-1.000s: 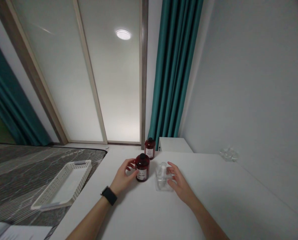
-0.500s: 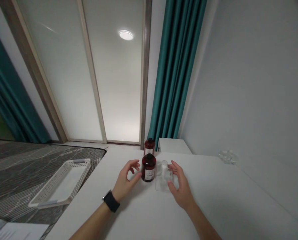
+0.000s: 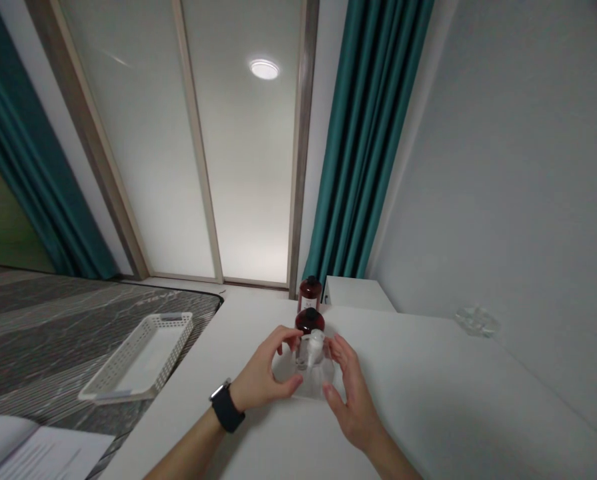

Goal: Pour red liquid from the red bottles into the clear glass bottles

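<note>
A clear pump bottle [image 3: 317, 381] with a whitish pump top stands upright on the white table [image 3: 408, 400], between my two hands. My left hand [image 3: 271, 370], with a dark watch on the wrist, grips its left side, thumb in front and fingers bent behind. My right hand [image 3: 351, 393] is curved against the right side, thumb near the lower front edge. Just behind the clear bottle is a dark red-brown bottle [image 3: 309, 321] with a black cap, its lower part hidden. Another red-brown bottle [image 3: 309, 291] with a white label stands farther back.
A white perforated basket [image 3: 123, 360] lies left of the table over a grey patterned surface [image 3: 68, 320]. An open book [image 3: 53, 453] is at the lower left. A clear glass-like object [image 3: 477, 321] sits at the right by the wall. Behind are a white cabinet [image 3: 358, 293] and teal curtain [image 3: 363, 167].
The clear bottle has shifted left and nearer, from beside the front brown bottle to before it. My hands have closed in around it. The view has turned slightly left.
</note>
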A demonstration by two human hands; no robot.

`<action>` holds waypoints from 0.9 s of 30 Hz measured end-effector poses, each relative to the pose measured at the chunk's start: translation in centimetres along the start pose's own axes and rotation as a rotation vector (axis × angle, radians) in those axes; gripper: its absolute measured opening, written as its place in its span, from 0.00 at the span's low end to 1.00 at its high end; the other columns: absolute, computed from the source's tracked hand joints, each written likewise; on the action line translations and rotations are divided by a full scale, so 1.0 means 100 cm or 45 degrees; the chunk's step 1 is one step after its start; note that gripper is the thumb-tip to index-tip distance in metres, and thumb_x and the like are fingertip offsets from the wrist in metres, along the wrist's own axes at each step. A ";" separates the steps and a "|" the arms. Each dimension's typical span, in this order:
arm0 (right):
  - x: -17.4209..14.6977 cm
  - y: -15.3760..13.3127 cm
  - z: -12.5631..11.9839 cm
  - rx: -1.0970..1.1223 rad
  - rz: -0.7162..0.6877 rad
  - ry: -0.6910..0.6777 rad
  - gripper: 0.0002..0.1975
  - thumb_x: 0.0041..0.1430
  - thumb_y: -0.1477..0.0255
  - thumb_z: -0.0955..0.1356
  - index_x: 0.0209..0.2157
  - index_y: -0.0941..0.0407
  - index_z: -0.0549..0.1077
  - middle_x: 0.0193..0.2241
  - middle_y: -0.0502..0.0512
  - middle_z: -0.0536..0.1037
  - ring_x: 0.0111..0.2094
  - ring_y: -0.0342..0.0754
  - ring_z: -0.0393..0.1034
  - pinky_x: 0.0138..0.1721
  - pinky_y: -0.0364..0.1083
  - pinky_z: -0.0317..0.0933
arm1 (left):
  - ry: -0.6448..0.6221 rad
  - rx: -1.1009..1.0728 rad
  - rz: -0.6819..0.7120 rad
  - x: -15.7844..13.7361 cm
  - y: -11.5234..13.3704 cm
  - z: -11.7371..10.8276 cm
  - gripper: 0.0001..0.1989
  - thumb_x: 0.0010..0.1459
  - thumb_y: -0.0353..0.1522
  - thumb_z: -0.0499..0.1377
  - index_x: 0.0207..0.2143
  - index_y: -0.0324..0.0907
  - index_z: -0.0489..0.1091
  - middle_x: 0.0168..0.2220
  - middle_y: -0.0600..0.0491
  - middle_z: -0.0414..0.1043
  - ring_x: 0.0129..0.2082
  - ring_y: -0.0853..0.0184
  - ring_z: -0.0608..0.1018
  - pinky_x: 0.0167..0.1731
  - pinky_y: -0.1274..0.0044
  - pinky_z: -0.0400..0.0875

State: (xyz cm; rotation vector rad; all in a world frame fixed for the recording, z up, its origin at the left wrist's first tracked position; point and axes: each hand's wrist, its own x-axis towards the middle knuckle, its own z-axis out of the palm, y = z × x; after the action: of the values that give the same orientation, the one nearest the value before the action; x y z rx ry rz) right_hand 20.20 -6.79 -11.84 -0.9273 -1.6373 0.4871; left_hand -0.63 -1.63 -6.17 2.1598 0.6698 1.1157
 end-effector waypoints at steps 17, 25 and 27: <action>0.010 0.044 0.010 -0.282 0.214 0.157 0.31 0.58 0.73 0.66 0.62 0.53 0.56 0.53 0.63 0.69 0.56 0.58 0.65 0.55 0.61 0.63 | 0.829 0.238 -0.309 0.005 -0.057 -0.021 0.27 0.51 0.36 0.62 0.53 0.42 0.59 0.41 0.50 0.66 0.41 0.61 0.73 0.35 0.72 0.70; 0.041 0.053 0.044 -0.101 0.379 0.296 0.48 0.48 0.67 0.74 0.66 0.53 0.49 0.58 0.66 0.66 0.59 0.60 0.64 0.58 0.61 0.60 | 0.758 0.348 -0.331 0.002 -0.070 -0.017 0.27 0.52 0.36 0.61 0.54 0.41 0.59 0.44 0.47 0.66 0.44 0.57 0.73 0.37 0.68 0.72; 0.047 0.054 0.046 -0.065 0.397 0.280 0.47 0.48 0.68 0.74 0.66 0.54 0.50 0.55 0.65 0.71 0.55 0.59 0.69 0.56 0.60 0.62 | 0.740 0.348 -0.348 0.001 -0.070 -0.016 0.27 0.52 0.36 0.61 0.54 0.41 0.60 0.44 0.47 0.66 0.44 0.57 0.73 0.38 0.67 0.72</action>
State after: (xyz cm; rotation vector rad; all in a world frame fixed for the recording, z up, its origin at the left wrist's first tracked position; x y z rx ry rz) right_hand 17.33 0.82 -14.15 -1.2388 -1.3179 0.5357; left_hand -3.02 3.75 -10.36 1.8646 1.3993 1.5799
